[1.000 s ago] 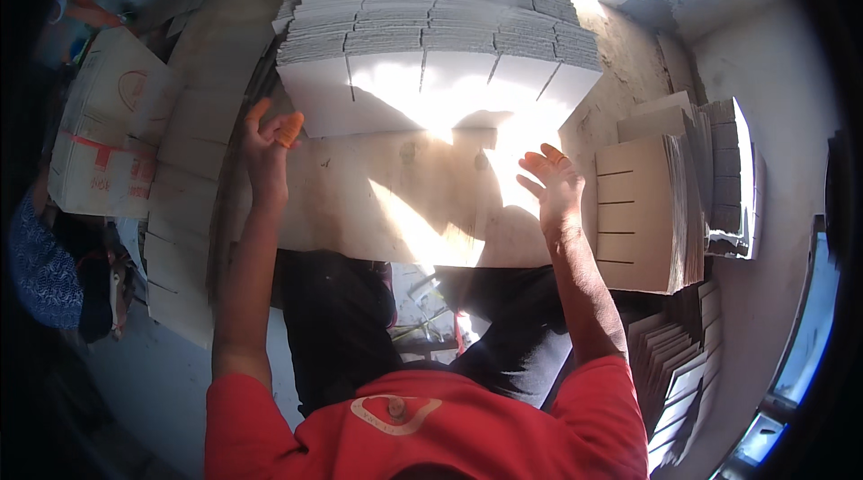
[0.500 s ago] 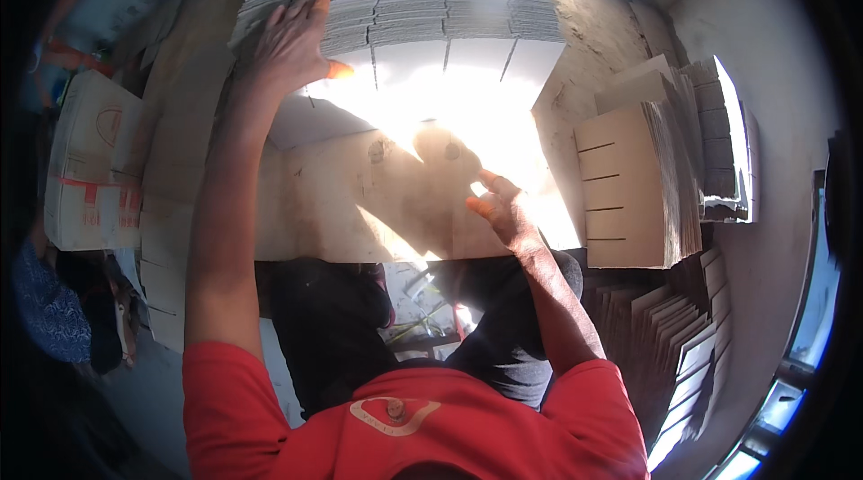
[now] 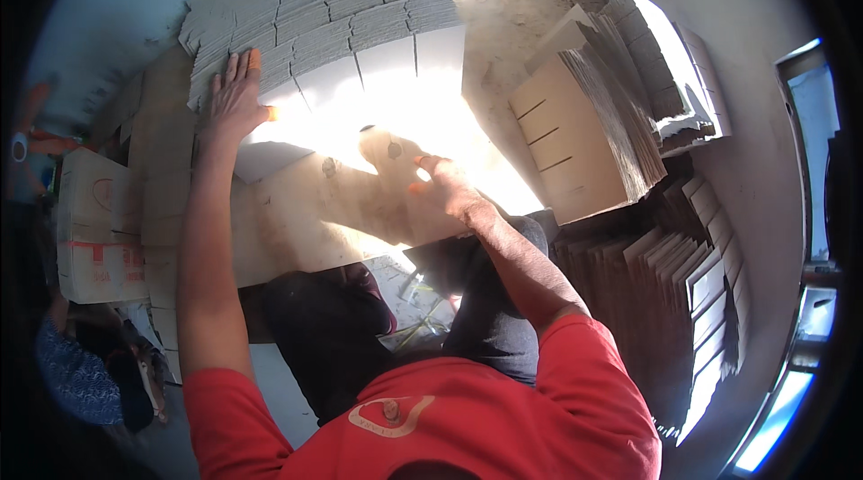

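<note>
My left hand (image 3: 235, 107) lies with fingers spread on the left end of a stack of grey slotted cardboard sheets (image 3: 378, 17). Its thumb rests by the pale, slotted face (image 3: 387, 62) of the front sheet, which is partly washed out by sunlight. The fingertips look orange. Nearer to me, my right hand (image 3: 449, 191) is over the wooden tabletop (image 3: 297, 215), thumb and forefinger apart. Nothing shows clearly in it; its other fingers are partly hidden, and whether it touches the wood I cannot tell.
To the right stands a bundle of upright slotted cardboard pieces (image 3: 562, 143), with more cardboard sheets (image 3: 665, 264) lower down. A cardboard box (image 3: 94, 228) with red tape is at the left. Below it, part of another person in patterned blue clothing (image 3: 76, 368) shows.
The view has turned, so the stacks appear tilted and shifted left. My left hand stays on the stack's left end. My right hand has moved slightly farther out over the tabletop.
</note>
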Demonstrator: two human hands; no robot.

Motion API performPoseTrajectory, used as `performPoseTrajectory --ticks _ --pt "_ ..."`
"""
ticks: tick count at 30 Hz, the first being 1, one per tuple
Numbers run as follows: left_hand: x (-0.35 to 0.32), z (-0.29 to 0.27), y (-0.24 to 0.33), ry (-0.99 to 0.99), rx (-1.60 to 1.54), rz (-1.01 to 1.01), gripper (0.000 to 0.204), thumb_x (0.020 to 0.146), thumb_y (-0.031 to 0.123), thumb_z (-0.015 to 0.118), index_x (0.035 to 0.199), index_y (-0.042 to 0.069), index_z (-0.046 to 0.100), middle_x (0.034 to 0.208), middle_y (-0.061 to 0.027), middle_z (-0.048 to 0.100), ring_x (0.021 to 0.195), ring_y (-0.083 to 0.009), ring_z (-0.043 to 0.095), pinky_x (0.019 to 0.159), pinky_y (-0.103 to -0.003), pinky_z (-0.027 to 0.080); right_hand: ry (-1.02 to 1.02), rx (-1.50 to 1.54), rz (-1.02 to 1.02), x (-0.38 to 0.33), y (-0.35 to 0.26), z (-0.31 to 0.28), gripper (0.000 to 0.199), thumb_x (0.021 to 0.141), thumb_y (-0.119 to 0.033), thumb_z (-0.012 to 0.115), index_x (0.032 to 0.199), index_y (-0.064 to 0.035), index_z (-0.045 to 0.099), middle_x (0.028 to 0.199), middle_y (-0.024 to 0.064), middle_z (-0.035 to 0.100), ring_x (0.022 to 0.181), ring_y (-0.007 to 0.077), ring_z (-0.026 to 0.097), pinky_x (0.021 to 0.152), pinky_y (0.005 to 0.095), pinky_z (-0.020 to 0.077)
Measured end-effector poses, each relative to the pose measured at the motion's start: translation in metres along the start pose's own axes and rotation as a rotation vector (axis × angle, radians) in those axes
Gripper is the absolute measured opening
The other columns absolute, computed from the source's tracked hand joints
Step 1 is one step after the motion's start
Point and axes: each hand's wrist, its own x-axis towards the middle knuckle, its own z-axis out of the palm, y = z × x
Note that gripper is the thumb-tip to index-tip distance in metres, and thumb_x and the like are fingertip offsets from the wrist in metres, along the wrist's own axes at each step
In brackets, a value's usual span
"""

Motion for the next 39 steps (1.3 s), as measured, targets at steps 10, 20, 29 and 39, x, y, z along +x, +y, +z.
performPoseTrajectory --ticks 10,20,29,39 --pt "-0.161 0.035 0.071 0.445 -0.420 0.194 0.077 0.077 0.031 0.071 0.137 -0.001 0.035 0.134 -0.0256 0.043 0.128 -0.0384 0.037 0.105 -0.051 0.027 0.905 -1.134 -0.322 -0.104 -0.028 -0.186 0.063 0.086 -0.042 0.059 0.131 -0.0011 0.042 0.127 0.0191 0.050 0.123 0.0346 0.043 0.103 0.0515 0.0303" --pt "-0.231 0.077 0.125 0.320 -0.661 0.226 0.071 0.076 0.026 0.071 0.134 -0.001 0.040 0.127 -0.0240 0.050 0.123 -0.0389 0.043 0.103 -0.047 0.033 0.565 -0.988 0.379 -0.114 -0.028 -0.249 0.113 0.071 -0.078 0.051 0.141 0.0052 0.021 0.145 0.0219 0.030 0.137 0.0351 0.023 0.107 0.0566 0.0194" --pt "-0.204 0.052 0.206 0.367 -0.762 0.472 0.066 0.077 0.018 0.070 0.133 -0.001 0.041 0.128 -0.0235 0.049 0.121 -0.0399 0.044 0.101 -0.045 0.036 0.594 -1.146 0.138 -0.116 -0.005 -0.196 0.106 0.064 -0.039 0.078 0.144 -0.0008 0.020 0.147 0.0172 0.026 0.131 0.0324 0.031 0.101 0.0555 0.0281" --pt "-0.222 0.080 0.263 0.351 -0.966 0.630 0.043 0.081 0.002 0.055 0.123 -0.006 0.047 0.115 -0.0224 0.056 0.108 -0.0381 0.053 0.094 -0.043 0.042 0.706 -0.987 0.225 -0.080 -0.017 -0.224 0.084 0.062 -0.031 0.081 0.136 -0.0216 0.043 0.142 0.0177 0.032 0.123 0.0386 0.037 0.095 0.0567 0.0343"
